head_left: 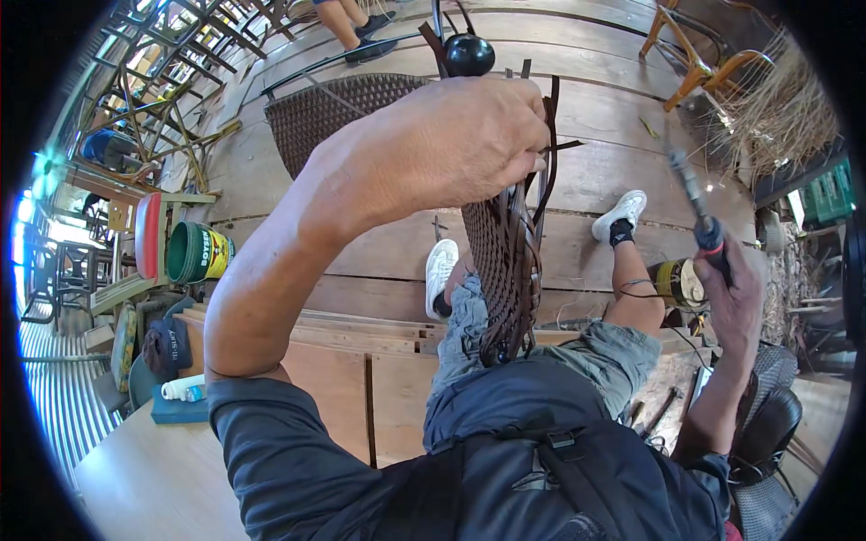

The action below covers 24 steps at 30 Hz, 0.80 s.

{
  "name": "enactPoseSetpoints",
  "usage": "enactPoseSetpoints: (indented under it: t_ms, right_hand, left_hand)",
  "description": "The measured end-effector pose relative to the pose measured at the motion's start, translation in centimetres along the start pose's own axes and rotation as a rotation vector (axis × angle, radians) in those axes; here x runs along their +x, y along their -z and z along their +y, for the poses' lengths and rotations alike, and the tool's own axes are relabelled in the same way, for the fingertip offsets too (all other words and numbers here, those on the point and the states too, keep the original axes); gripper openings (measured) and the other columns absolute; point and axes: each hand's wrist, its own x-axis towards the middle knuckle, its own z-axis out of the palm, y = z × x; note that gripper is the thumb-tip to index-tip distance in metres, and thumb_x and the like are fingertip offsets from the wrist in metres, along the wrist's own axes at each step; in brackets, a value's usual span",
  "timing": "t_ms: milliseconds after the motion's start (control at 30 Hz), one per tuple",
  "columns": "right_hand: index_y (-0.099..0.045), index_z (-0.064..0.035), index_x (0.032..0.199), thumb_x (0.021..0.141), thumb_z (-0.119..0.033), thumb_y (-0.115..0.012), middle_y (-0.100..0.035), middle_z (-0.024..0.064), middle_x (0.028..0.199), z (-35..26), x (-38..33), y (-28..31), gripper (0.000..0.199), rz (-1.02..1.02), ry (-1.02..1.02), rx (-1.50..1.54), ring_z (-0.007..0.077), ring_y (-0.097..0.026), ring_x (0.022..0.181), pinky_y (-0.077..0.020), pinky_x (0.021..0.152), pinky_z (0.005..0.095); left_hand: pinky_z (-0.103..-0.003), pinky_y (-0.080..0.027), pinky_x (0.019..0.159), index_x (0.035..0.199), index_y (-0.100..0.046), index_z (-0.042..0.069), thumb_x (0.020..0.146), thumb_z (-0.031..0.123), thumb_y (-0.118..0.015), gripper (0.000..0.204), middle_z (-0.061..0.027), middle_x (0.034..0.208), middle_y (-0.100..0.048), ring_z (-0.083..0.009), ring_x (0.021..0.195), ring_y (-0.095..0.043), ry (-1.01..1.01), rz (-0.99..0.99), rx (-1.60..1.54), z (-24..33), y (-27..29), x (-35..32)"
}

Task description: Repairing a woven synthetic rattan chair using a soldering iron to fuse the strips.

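My left hand (505, 126) reaches across the middle with its fingers closed at the edge of a dark brown woven piece, pinching its loose flat strips (549, 185). One woven side (343, 113) spreads out behind my forearm, and another (496, 270) hangs down between my knees. Just beyond my knuckles sits a glossy black ball (470, 56) on a dark metal frame. Off to the right, my right hand (735, 288) grips the red-and-black handle of what looks like a soldering iron (699, 203), its thin metal tip pointing away from me. That hand is slightly blurred.
A green bucket (188, 252) and a red cushion-like object (148, 236) stand at left. A dark cap (168, 347) lies near a white tube (184, 389). Rattan furniture (690, 59) and dry fibres (767, 108) are far right. Another person's legs (343, 22) show at the top.
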Motion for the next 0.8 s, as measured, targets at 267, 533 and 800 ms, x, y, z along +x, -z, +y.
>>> enactPoseSetpoints:
  t_ms: [267,533,800]
  right_hand:
    - [-0.06,-0.0028,0.11,0.076,-0.024,-0.073,-0.06,0.016,0.086,-4.3,1.5,1.0,0.043,-0.213,0.171,-0.263,0.0347,-0.059,0.075,-0.0459,0.065,0.0375]
    - [-0.061,-0.0067,0.105,0.075,-0.021,-0.073,-0.059,0.0126,0.08,-5.6,2.7,1.1,0.035,-0.239,0.216,-0.369,0.0343,-0.061,0.072,-0.0456,0.061,0.0413]
    - [-0.061,-0.0084,0.106,0.076,-0.022,-0.072,-0.061,0.011,0.081,-5.9,3.0,0.3,0.035,-0.283,0.224,-0.371,0.0333,-0.062,0.073,-0.0475,0.062,0.0411]
  left_hand:
    - [-0.037,-0.046,0.074,0.08,-0.059,-0.005,0.085,0.008,-0.061,0.014,-0.0148,0.094,-0.057,-0.0306,0.084,-0.058,-0.043,0.015,-0.023,0.5,0.3,0.3]
    - [-0.035,-0.047,0.075,0.078,-0.06,-0.004,0.083,0.006,-0.063,0.011,-0.0118,0.096,-0.058,-0.0272,0.087,-0.059,0.074,-0.03,-0.035,1.3,0.4,0.8]
    - [-0.035,-0.047,0.077,0.076,-0.059,-0.003,0.083,0.006,-0.063,0.012,-0.011,0.097,-0.058,-0.0258,0.089,-0.059,0.091,-0.044,-0.016,1.2,0.4,0.5]
